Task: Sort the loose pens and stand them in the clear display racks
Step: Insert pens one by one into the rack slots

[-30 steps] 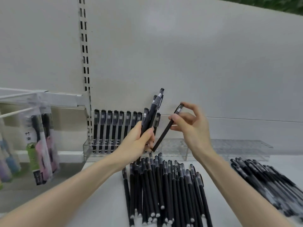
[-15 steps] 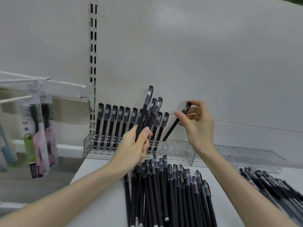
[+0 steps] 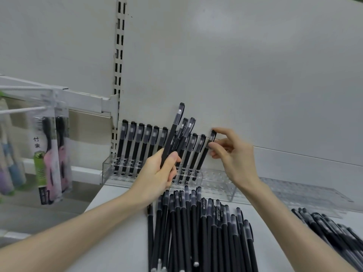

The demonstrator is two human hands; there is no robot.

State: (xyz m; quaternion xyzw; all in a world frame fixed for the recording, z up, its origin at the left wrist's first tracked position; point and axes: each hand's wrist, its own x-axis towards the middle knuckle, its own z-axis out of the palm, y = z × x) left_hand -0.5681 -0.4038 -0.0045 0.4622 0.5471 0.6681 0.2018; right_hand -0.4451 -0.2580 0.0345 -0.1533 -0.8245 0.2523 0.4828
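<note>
Pens [image 3: 127, 146] already fill the clear rack [image 3: 107, 171] far left. Left hand [image 3: 157, 177] grips a small bunch [image 3: 177, 130], right hand [image 3: 233, 158] pinches one pen [image 3: 203, 158] standing at the row's right end, with the loose pile [image 3: 196, 232] lying on the shelf below.

You face a plain pale grey back panel [image 3: 255, 65], evenly lit, with a soft bright patch high up. A slotted metal upright [image 3: 118, 55] runs down its left edge. Below you lies a white shelf [image 3: 121, 222]. In the bay to your left, a white rail [image 3: 84, 97] carries peg hooks [image 3: 21, 110]; packaged toothbrushes [image 3: 52, 154] hang from them.
</note>
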